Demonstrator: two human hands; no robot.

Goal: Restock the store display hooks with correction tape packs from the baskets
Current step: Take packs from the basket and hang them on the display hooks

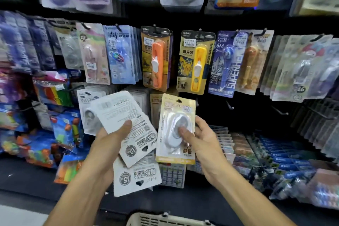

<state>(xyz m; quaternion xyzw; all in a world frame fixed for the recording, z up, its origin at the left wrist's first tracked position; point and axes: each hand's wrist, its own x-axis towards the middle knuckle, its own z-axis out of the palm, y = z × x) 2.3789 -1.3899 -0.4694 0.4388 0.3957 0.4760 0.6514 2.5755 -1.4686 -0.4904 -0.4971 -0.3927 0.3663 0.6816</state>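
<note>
- Even, moderately bright store light; glare on blister plastic.
- Dark backboard.
- Motion blur at top row and side edges.
- Wide-angle edge bending.

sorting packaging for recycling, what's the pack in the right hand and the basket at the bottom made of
Pack: printed card backing, apparently, with a clear glossy plastic blister that catches glare.
Basket: likely matte beige moulded plastic, going by its slotted lattice rim.

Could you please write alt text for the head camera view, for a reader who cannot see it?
The right hand holds one gold-backed correction tape pack upright, while the left hand grips a fanned stack of white packs showing their printed backs. Behind them hang rows of packs on display hooks; a basket rim shows below.
</note>
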